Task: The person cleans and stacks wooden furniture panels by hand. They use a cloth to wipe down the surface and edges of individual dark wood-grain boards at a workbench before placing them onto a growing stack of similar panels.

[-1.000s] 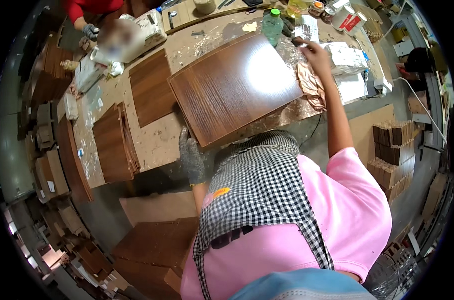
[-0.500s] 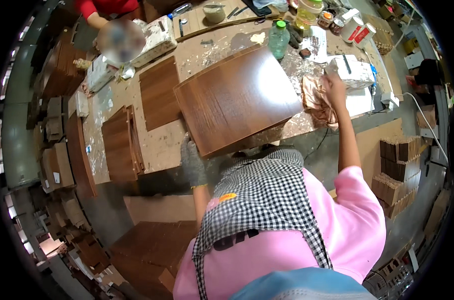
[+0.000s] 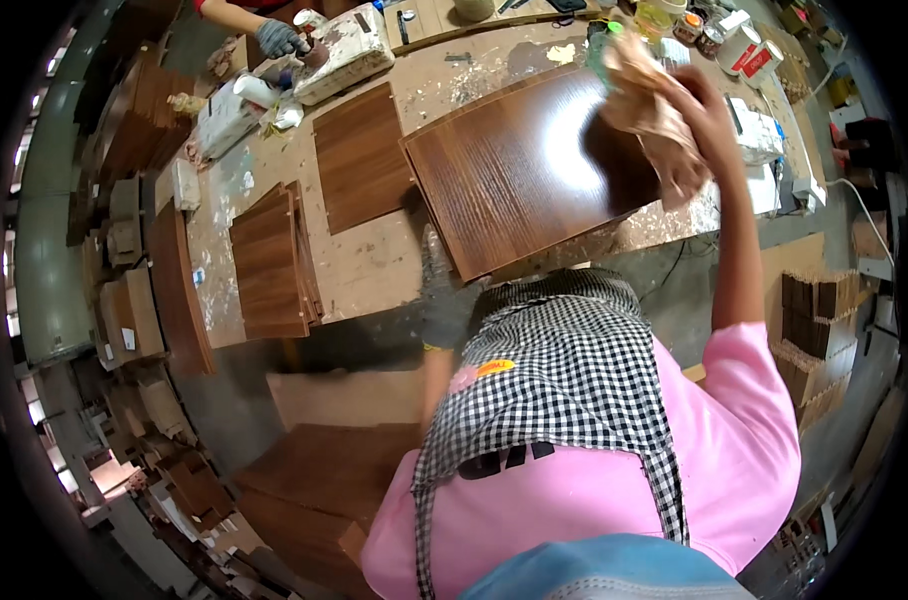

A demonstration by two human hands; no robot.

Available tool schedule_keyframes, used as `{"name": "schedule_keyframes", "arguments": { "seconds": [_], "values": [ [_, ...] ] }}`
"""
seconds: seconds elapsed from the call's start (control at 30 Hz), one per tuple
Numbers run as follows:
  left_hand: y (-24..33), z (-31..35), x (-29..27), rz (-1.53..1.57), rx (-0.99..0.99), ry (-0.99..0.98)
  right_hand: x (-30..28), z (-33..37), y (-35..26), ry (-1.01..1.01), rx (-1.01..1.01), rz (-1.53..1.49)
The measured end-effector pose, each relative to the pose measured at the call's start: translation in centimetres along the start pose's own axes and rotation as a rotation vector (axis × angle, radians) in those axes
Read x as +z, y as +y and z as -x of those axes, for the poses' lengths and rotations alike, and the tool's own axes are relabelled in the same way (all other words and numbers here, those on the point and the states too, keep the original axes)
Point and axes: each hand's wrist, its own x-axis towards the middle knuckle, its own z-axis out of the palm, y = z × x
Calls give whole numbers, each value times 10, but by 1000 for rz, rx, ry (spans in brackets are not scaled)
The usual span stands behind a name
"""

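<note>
My right hand [image 3: 699,110], bare, is closed on a crumpled tan cloth [image 3: 664,140], raised over the right end of a glossy brown wood panel [image 3: 504,165]. The cloth hides part of the green-capped bottle behind it. A bright reflection lies on the panel, with a dark shadow beside the cloth. At the panel's near left corner is my left hand [image 3: 442,290] in a grey glove. Its fingers lie along the panel's left edge but are smeared, so their grip is unclear.
Left of the panel lie a flat brown board [image 3: 359,155] and a small stack of boards [image 3: 269,265]. Across the table, a co-worker's gloved hand [image 3: 279,38] is near a wrapped white block [image 3: 349,55]. Jars and cans [image 3: 739,50] crowd the far right.
My right hand has lifted the cloth off the tabletop and brought it over the panel's right end. My left hand stays by the near left corner. The whole view has shifted slightly.
</note>
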Motion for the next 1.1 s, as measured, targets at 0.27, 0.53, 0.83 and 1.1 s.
{"name": "schedule_keyframes", "arguments": {
  "seconds": [0.27,0.53,0.83,1.1],
  "values": [
    [-28,-7,1,68,145,-104,226,26,-19,-497,-305,1105],
    [-37,-23,-38,28,273,-320,148,135,-64,-953,-63,-139],
    [86,-219,-49,-198,492,-219,58,166,-81,-331,311,613],
    [103,-271,78,-454,253,-326,41,141,-17,2,211,505]
  ]
}}
